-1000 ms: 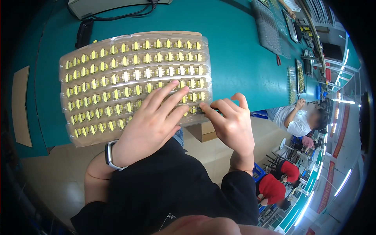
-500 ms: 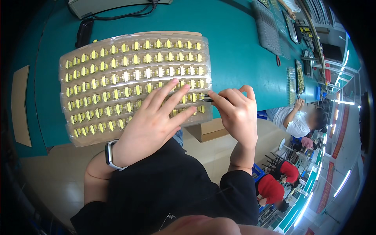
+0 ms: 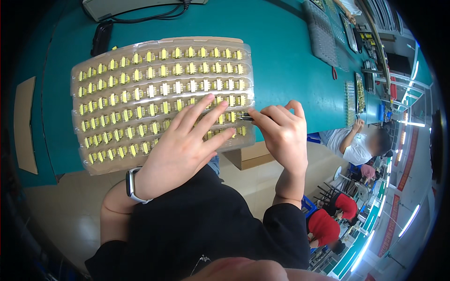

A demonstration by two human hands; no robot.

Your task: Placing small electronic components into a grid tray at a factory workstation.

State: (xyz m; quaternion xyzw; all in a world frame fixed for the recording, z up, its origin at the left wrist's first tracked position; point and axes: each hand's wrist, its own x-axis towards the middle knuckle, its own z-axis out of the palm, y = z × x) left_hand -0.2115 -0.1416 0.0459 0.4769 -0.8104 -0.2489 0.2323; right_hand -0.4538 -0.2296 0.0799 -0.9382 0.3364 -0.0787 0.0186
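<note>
Left hand [image 3: 185, 145] spread flat, steadying the clear plastic blister tray [image 3: 161, 96] of small yellow components, right hand [image 3: 281, 133] pinching slim dark tweezers [image 3: 244, 117] — best kept level, nudging gently.

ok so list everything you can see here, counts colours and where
clear plastic tray: one, see-through, on the teal bench before the person
small components: many, yellow and white, in rows in the tray's pockets
teal bench: one, across the top
cardboard box: one, brown, under the bench edge
cardboard piece: one, brown, far left
black adapter with cable: one, top left
grey mesh trays: a few, further along the bench
co-workers: several, seated at right
smartwatch: one, white band, left wrist
left hand: flat on the tray
right hand: pinching a thin dark tool at the tray's right edge
</note>
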